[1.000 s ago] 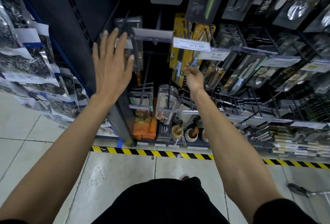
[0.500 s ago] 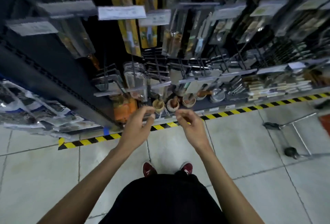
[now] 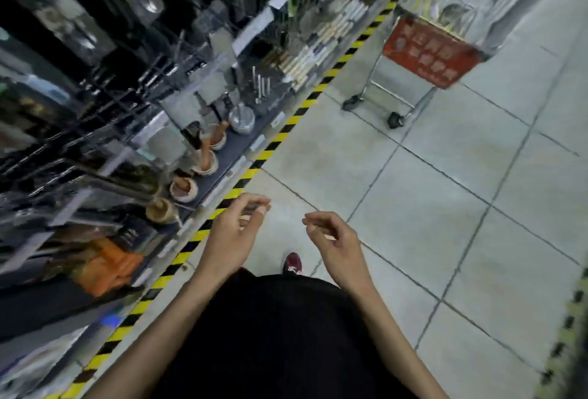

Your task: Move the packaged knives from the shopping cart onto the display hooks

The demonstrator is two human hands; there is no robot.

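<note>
Left hand [image 3: 232,233] and right hand [image 3: 334,239] are hanging empty, loosely curled; shopping cart [image 3: 429,51] is standing well off rightward, right hand nearer it

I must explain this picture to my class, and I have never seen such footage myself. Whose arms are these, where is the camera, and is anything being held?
There is no machine here. A person wears a wide-angle camera on the head, so you look down along their own arms. The left hand and right hand hang over the tiled floor, fingers loosely curled, holding nothing. On the left is a shop rack of hanging kitchenware, mostly blurred. Mortars with pestles stand on its bottom shelf. Yellow-black tape runs along its foot. At the upper right stands the cart with a red panel. Its contents are too blurred to tell.
</note>
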